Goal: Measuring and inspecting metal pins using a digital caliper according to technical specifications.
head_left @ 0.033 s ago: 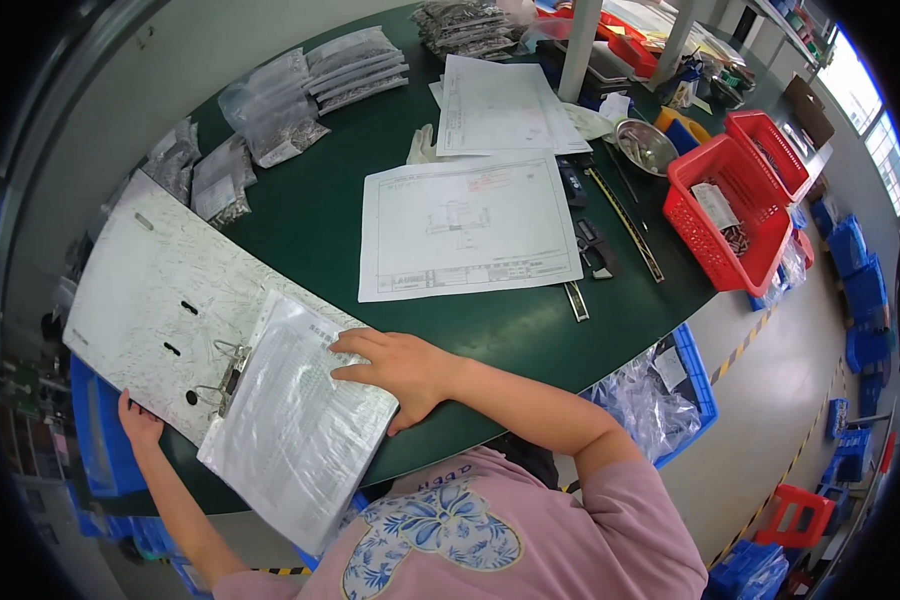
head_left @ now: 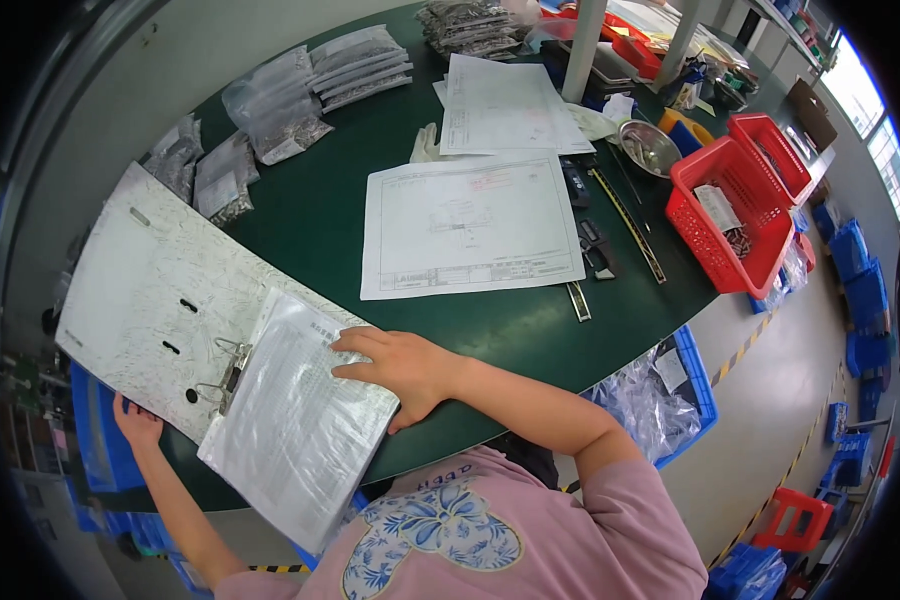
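Observation:
An open lever-arch binder point(head_left: 140, 250) with scuffed whitish inside covers lies slanted at the table's near left. Its metal rings point(head_left: 220, 380) hold a stack of clear plastic sleeves point(head_left: 295, 420) with printed sheets inside. My left hand point(head_left: 140, 425) grips the lower edge of the binder's left cover, and some of its fingers are hidden by the cover. On the upper right part of the sleeves rests my right hand point(head_left: 400, 372), palm down with fingers apart and the thumb at the right edge. Beyond the binder lies a drawing sheet point(head_left: 410, 235).
Bags of small parts point(head_left: 280, 105) line the green table's point(head_left: 310, 235) far left edge. A caliper point(head_left: 595, 248), metal bowl point(head_left: 648, 150) and red baskets point(head_left: 700, 225) are to the right. A blue crate point(head_left: 708, 395) with plastic bags stands below the table edge.
The binder's left cover and my left hand have shifted slightly to the left. My right hand stays in place on the sleeves.

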The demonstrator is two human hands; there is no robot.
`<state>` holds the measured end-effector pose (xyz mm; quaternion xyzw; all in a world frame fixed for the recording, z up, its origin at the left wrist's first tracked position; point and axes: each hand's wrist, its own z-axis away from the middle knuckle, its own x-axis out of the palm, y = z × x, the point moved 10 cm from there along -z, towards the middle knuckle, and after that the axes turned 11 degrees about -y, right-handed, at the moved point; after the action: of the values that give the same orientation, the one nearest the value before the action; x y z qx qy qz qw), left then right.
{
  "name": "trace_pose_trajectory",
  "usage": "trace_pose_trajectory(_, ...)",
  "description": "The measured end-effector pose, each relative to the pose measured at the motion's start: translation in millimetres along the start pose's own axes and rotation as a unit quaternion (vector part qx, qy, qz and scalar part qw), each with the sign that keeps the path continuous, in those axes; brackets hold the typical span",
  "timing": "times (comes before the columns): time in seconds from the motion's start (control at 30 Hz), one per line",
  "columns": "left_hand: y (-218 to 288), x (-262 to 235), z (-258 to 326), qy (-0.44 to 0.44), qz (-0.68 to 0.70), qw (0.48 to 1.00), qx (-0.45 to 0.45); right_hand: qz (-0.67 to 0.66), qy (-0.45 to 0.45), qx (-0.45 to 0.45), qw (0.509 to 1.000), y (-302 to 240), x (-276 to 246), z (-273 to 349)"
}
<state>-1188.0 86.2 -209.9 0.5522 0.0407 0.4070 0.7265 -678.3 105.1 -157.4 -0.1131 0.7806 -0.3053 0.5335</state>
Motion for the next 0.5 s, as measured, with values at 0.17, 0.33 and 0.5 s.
trace_pose_trajectory(0.17,9,-13,48,-0.052,0.139,0.986,0.076,0.008,0.013,-0.016,1.0,-6,-2,-1)
trace_pose_trajectory(0.33,-12,-3,83,-0.113,-0.112,0.98,0.12,0.0,0.054,0.064,0.996,5,-5,7)
trace_pose_trajectory(0.5,-19,70,170,-0.175,-0.475,0.827,0.246,0.036,0.022,0.12,0.992,17,12,10)
